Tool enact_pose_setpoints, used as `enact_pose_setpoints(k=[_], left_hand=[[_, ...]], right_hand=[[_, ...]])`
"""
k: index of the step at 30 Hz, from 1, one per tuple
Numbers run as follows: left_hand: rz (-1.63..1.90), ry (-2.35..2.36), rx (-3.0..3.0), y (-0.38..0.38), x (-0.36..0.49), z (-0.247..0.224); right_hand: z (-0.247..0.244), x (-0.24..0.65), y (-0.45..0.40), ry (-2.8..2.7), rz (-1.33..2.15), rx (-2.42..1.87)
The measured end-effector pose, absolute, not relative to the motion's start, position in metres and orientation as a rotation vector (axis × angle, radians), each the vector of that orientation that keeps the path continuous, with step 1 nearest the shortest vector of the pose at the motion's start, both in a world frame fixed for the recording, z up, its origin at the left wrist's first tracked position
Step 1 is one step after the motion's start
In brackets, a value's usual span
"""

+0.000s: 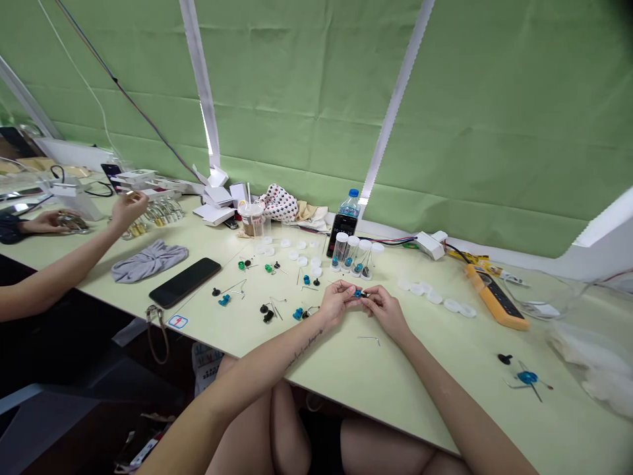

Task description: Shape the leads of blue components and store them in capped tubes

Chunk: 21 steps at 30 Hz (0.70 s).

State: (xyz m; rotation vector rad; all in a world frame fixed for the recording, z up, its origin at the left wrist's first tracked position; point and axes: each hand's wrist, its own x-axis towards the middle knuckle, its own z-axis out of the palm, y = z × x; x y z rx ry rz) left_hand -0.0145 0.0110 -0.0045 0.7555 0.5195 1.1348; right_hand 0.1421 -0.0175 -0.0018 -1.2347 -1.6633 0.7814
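Note:
My left hand pinches a small blue metal part above the table. My right hand meets it from the other side, its fingers closed on a small black knob-like piece against the blue part. Fingers partly hide both pieces. An L-shaped hex key lies on the table just below my hands. To the left are more blue parts, black pieces and green parts with thin bent rods. Clear tubes with blue and black parts inside stand behind my hands.
A phone showing a timer leans near a water bottle. White caps and an orange multimeter are at right. A dark phone and grey cloth lie left, near another person's arm.

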Motion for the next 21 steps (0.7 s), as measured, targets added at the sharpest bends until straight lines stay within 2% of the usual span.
enact_pose_setpoints(k=[21], left_hand=[[1.144,0.515,0.764,0.0137,-0.0130,-0.0117]], right_hand=[[-0.0039,0.1427,-0.0166,-1.660,0.770,-1.246]])
